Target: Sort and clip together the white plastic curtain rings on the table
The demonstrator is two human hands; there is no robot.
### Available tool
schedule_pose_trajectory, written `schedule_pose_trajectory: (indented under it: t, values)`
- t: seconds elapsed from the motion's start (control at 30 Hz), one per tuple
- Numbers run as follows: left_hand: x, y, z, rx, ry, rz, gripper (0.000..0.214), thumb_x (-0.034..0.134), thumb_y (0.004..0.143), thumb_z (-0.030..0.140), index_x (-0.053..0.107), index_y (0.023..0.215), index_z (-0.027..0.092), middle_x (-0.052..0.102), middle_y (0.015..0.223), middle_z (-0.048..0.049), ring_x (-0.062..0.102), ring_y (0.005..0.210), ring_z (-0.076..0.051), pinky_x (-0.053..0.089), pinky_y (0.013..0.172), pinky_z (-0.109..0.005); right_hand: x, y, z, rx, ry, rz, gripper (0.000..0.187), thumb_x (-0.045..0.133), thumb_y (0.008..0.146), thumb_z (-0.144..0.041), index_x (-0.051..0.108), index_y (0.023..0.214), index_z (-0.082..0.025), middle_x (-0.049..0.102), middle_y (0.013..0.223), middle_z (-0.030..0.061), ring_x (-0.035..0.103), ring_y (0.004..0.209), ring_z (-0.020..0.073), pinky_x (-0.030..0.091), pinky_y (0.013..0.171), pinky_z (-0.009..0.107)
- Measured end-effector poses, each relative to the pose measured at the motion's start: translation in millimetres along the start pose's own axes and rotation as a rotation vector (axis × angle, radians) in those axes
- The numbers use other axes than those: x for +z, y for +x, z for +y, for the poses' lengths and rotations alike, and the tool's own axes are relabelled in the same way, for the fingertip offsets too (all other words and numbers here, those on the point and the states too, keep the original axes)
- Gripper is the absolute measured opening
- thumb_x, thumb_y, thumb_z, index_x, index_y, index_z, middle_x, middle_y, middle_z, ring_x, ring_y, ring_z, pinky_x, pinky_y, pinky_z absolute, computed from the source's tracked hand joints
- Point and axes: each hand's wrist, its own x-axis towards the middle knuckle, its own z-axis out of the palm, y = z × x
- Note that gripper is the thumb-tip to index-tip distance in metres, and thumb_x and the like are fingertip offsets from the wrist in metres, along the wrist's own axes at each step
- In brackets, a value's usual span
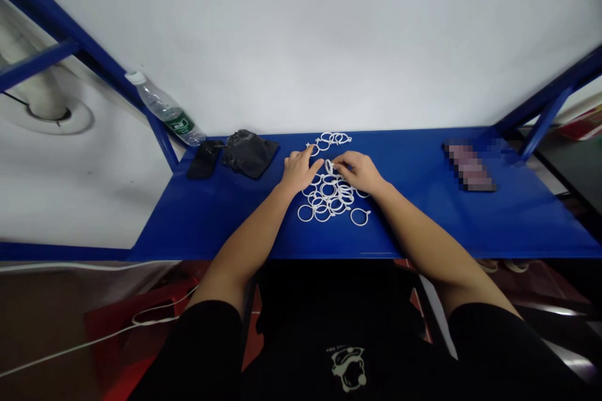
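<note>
A pile of white curtain rings (328, 190), each with a small tab, lies on the blue tabletop (216, 219) in front of me. My right hand (356, 170) is closed in a pinch on one white curtain ring (328, 166), tilted up on its edge at the top of the pile. Opposite it, my left hand (299, 170) is open, thumb and fingers apart. Its index fingertip is close to a row of white rings (337, 138) behind the pile; I cannot tell whether it touches them. One single ring (360, 217) lies at the pile's right front.
On the left are a crumpled black bag (249, 153), a flat dark object (204, 160) and a clear plastic bottle (167, 109) leaning on the blue frame. A pixelated pinkish object (470, 166) lies at the right. A white wall (320, 44) bounds the back edge.
</note>
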Motion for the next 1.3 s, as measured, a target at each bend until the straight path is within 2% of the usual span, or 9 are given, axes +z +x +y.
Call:
schedule_pose_trajectory:
  t: [0.1,0.3,0.4,0.5,0.63,0.8,0.9,1.03,1.3]
  values:
    - [3.7,0,-3,0.008,0.040,0.010,0.052,0.075,0.103,0.054,0.069,0.147,0.026,0.079,0.130,-0.0154,0.064,0.121,-0.038,0.049,0.106,-0.052,-2,0,4,0.041,-0.013,0.028,0.029,0.054,0.102,-0.024,0.081,0.111,-0.022,0.080,0.104,0.0097,0.072,0.096,0.0257,0.058,0.088,0.041]
    - [-1.0,1,-2,-0.001,0.090,-0.019,0.015,0.082,0.099,0.035,0.079,0.111,0.025,0.077,0.087,-0.0078,0.067,0.097,-0.034,0.047,0.097,-0.050,-1,0,5,0.089,-0.019,0.037,0.029,0.055,0.101,-0.025,0.082,0.109,-0.020,0.082,0.105,0.0114,0.073,0.095,0.0266,0.058,0.087,0.041]
    - [-5.2,0,1,0.041,0.123,-0.015,0.007,0.077,0.100,0.024,0.079,0.106,0.026,0.079,0.089,-0.0072,0.069,0.095,-0.033,0.047,0.095,-0.049,-1,1,5,0.082,-0.011,0.021,0.029,0.055,0.101,-0.024,0.082,0.109,-0.020,0.082,0.105,0.0115,0.074,0.095,0.0265,0.059,0.088,0.041]
    - [-10.6,0,9,0.092,0.108,0.008,0.012,0.071,0.101,0.019,0.080,0.108,0.025,0.081,0.096,-0.0079,0.071,0.098,-0.031,0.050,0.093,-0.047,0,0,6,0.087,-0.002,0.031,0.028,0.056,0.102,-0.027,0.083,0.110,-0.020,0.083,0.105,0.0115,0.075,0.095,0.0266,0.059,0.090,0.042]
    - [-17.7,-1,26,0.244,-0.022,0.035,0.017,0.062,0.110,0.025,0.079,0.111,0.025,0.082,0.111,-0.0081,0.073,0.109,-0.028,0.055,0.101,-0.045,0,0,5,0.116,0.062,0.082,0.036,0.058,0.107,-0.042,0.082,0.121,-0.020,0.084,0.111,0.0121,0.077,0.099,0.0276,0.060,0.094,0.044]
    - [-16.7,-7,37,0.375,-0.113,0.058,0.012,0.065,0.112,0.029,0.075,0.107,0.026,0.082,0.107,-0.0059,0.073,0.107,-0.025,0.055,0.103,-0.044,0,-2,2,0.153,0.285,0.172,0.054,0.055,0.109,-0.065,0.079,0.128,-0.021,0.085,0.105,0.0091,0.078,0.094,0.0256,0.061,0.087,0.040]
    - [-12.4,-9,37,0.368,-0.109,0.055,0.007,0.070,0.110,0.028,0.075,0.113,0.025,0.083,0.105,-0.0050,0.074,0.106,-0.025,0.055,0.099,-0.043,2,-2,1,0.141,0.351,0.236,0.051,0.063,0.106,-0.068,0.080,0.117,-0.022,0.084,0.094,0.0060,0.075,0.080,0.0221,0.059,0.076,0.036]
    - [-10.0,-10,35,0.344,-0.077,0.086,0.026,0.075,0.108,0.035,0.073,0.133,0.025,0.084,0.107,-0.0043,0.075,0.107,-0.026,0.052,0.094,-0.043,5,-3,-3,0.029,0.337,0.237,0.039,0.068,0.106,-0.061,0.081,0.105,-0.024,0.083,0.090,0.0045,0.073,0.075,0.0202,0.057,0.073,0.035]
    - [-15.0,-10,37,0.298,-0.006,0.042,0.026,0.067,0.113,0.049,0.083,0.112,0.029,0.083,0.107,-0.0035,0.070,0.103,-0.024,0.048,0.092,-0.043,4,-3,-5,-0.023,0.319,0.113,0.041,0.062,0.110,-0.060,0.077,0.097,-0.024,0.081,0.088,0.0033,0.072,0.078,0.0193,0.056,0.074,0.034]
